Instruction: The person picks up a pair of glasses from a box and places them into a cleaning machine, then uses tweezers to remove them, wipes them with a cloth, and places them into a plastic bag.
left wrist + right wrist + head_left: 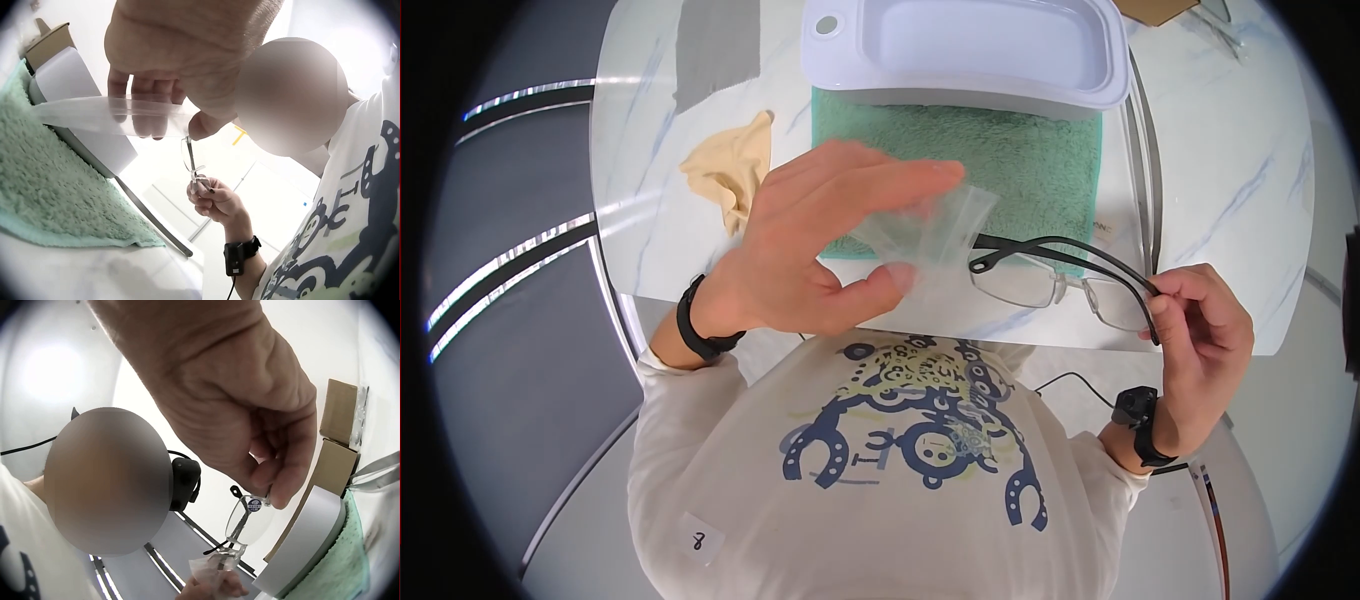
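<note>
A clear plastic bag (945,235) spans the gap between the thumb and fingers of my left hand (800,235); in the left wrist view the fingers show through the bag (150,115) and the thumb presses its edge. My right hand (1205,330) pinches the eyeglasses (1055,290) at one hinge corner. Their black temples are folded across clear-rimmed lenses. The other end of the glasses lies against the bag's right edge; whether any part is inside I cannot tell. A round dark sticker shows on one lens (247,519) in the right wrist view.
A green towel (1040,170) lies under the hands, with a white tub (990,95) behind it. A beige cloth (735,165) and a grey cloth (718,50) are at the left. Grey straps (1145,170) run along the right, and cardboard (1155,8) is at the back right.
</note>
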Demonstrator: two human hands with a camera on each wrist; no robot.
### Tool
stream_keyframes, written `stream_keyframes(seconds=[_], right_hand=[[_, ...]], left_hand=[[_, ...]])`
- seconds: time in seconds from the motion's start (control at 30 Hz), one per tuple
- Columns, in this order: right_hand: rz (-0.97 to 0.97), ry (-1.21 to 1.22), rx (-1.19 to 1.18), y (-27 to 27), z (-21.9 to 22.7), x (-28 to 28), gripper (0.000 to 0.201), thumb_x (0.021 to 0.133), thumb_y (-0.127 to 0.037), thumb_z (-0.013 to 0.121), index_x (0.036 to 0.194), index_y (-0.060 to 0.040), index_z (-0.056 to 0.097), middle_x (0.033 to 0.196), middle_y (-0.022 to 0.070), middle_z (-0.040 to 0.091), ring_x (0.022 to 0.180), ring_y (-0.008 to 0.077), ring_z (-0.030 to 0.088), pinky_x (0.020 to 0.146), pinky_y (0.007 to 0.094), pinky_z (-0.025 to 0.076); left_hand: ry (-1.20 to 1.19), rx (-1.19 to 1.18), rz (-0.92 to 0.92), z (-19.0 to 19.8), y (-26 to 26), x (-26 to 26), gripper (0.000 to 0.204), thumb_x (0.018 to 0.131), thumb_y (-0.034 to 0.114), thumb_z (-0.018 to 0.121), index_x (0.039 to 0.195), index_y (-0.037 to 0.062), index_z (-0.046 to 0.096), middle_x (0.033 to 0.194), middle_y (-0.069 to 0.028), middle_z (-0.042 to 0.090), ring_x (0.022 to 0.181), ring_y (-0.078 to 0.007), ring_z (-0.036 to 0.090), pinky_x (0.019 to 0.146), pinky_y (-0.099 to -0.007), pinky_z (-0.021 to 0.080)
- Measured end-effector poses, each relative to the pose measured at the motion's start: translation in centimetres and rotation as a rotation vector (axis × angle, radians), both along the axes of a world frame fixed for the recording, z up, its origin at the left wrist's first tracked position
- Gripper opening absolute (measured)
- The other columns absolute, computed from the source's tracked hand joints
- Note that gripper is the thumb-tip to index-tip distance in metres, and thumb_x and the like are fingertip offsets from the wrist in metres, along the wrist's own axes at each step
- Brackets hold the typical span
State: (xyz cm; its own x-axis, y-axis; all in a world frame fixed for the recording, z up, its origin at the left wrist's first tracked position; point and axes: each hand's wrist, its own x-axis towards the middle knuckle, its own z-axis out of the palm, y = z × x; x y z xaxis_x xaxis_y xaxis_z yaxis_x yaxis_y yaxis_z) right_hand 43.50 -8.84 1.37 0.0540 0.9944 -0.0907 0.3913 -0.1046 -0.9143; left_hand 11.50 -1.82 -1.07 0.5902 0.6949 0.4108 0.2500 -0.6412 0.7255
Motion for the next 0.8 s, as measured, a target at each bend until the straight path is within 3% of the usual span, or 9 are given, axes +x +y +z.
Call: stream_keyframes(seconds=[0.43, 0.6, 0.8], right_hand=[[-0.038, 0.016, -0.016, -0.9, -0.3, 0.7, 0.008, 0.081, 0.008, 0.069, 0.088, 0.0041, 0.068, 0.074, 0.0036, 0.061, 0.058, 0.0069, 0.053, 0.053, 0.0212, 0.040], [-0.035, 0.058, -0.006, -1.3, -0.9, 1.2, 0.008, 0.082, 0.007, 0.069, 0.089, 0.0050, 0.068, 0.075, 0.0040, 0.061, 0.059, 0.0071, 0.053, 0.053, 0.0213, 0.041], [-0.068, 0.114, -0.015, -1.5, -0.5, 1.1, 0.007, 0.082, 0.008, 0.068, 0.089, 0.0056, 0.068, 0.075, 0.0036, 0.060, 0.059, 0.0071, 0.052, 0.053, 0.0218, 0.041]], left_hand=[[0.069, 0.009, -0.012, 0.3, -0.7, 0.4, 0.066, 0.064, -0.003, 0.066, 0.130, -0.0023, 0.061, 0.101, -0.0117, 0.071, 0.081, -0.0255, 0.068, 0.073, -0.0337, 0.054], [0.106, -0.028, 0.056, 0.2, -0.8, 1.0, 0.070, 0.064, -0.004, 0.060, 0.134, 0.0005, 0.059, 0.087, -0.0101, 0.064, 0.077, -0.0245, 0.063, 0.072, -0.0326, 0.053], [0.105, -0.029, 0.044, 0.5, -0.8, 1.4, 0.071, 0.062, -0.005, 0.060, 0.133, 0.0014, 0.060, 0.086, -0.0103, 0.062, 0.075, -0.0247, 0.061, 0.069, -0.0333, 0.052]])
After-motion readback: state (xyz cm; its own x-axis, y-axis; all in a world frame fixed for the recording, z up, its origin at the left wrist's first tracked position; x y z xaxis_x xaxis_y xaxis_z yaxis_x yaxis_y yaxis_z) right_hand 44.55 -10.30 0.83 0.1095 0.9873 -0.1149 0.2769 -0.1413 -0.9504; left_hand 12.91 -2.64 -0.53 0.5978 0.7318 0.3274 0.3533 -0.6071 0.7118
